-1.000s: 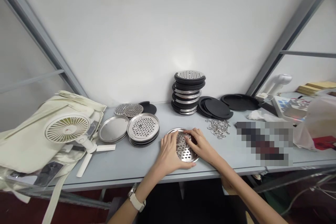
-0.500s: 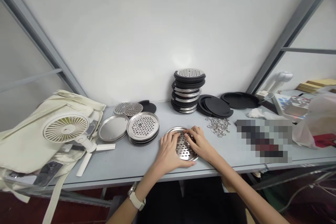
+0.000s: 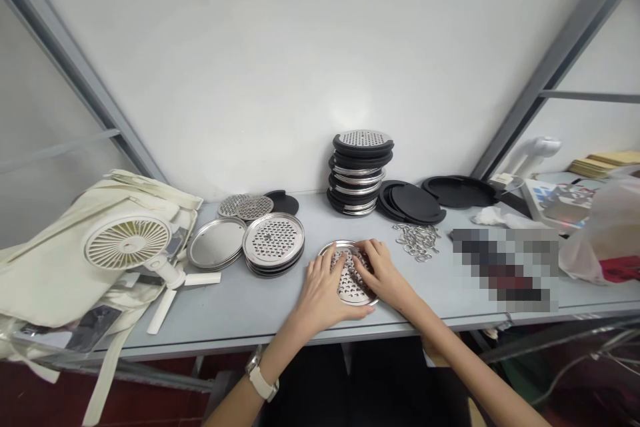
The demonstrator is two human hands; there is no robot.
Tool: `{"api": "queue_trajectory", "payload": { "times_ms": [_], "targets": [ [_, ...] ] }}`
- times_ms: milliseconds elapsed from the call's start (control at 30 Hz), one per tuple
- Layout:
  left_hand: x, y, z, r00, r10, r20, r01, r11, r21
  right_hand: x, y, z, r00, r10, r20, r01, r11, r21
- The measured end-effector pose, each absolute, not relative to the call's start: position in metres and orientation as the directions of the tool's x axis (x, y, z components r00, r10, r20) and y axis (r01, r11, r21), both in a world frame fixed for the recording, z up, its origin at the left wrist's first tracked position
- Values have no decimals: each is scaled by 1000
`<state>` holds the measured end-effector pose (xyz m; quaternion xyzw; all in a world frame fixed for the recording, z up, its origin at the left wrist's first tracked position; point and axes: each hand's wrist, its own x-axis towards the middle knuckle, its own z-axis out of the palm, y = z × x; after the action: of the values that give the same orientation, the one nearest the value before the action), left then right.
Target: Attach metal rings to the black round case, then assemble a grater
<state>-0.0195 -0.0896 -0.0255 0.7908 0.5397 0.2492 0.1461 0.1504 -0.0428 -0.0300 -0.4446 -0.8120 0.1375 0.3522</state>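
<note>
A round metal grater plate [image 3: 353, 290] with a raised rim lies on the table in front of me. My left hand [image 3: 320, 293] spans its left side, with the thumb at the front edge and the fingers on the left and back rim. From the right, my right hand [image 3: 380, 271] holds it, the fingers bent over its face and right edge. To the left is a stack of similar round graters [image 3: 274, 240], beside plain round metal trays [image 3: 218, 243]. Small metal rings [image 3: 417, 240] lie in a pile to the right.
Behind stands a tall stack of black and metal discs [image 3: 361, 173]. Black round holders [image 3: 415, 203] and perforated metal discs [image 3: 255, 207] lie near the wall. At left are a white fan [image 3: 127, 243] and a cream bag [image 3: 55, 267]; at right, a plastic bag [image 3: 600, 227].
Fingers of both hands have shifted slightly on the grater plate, and the left fingers have lifted a little apart. The plate stays in place. The view has moved very slightly.
</note>
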Motion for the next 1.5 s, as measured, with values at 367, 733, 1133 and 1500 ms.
{"api": "queue_trajectory", "payload": {
  "times_ms": [367, 733, 1133, 1500],
  "targets": [
    [-19, -89, -28, 276, 931, 240, 781, -363, 508, 155, -36, -39, -332, 840, 430, 604, 539, -587],
    [-35, -105, -36, 130, 958, 255, 790, -255, 557, 161, -29, -40, -296, 870, 395, 589, 492, -642],
    [-35, -112, -36, 107, 944, 313, 695, -296, 655, 161, -28, -42, -241, 890, 387, 586, 451, -673],
    [-37, -117, -26, 139, 957, 253, 635, -283, 719, 162, -27, -38, -150, 916, 373, 642, 377, -667]
  ]
}}
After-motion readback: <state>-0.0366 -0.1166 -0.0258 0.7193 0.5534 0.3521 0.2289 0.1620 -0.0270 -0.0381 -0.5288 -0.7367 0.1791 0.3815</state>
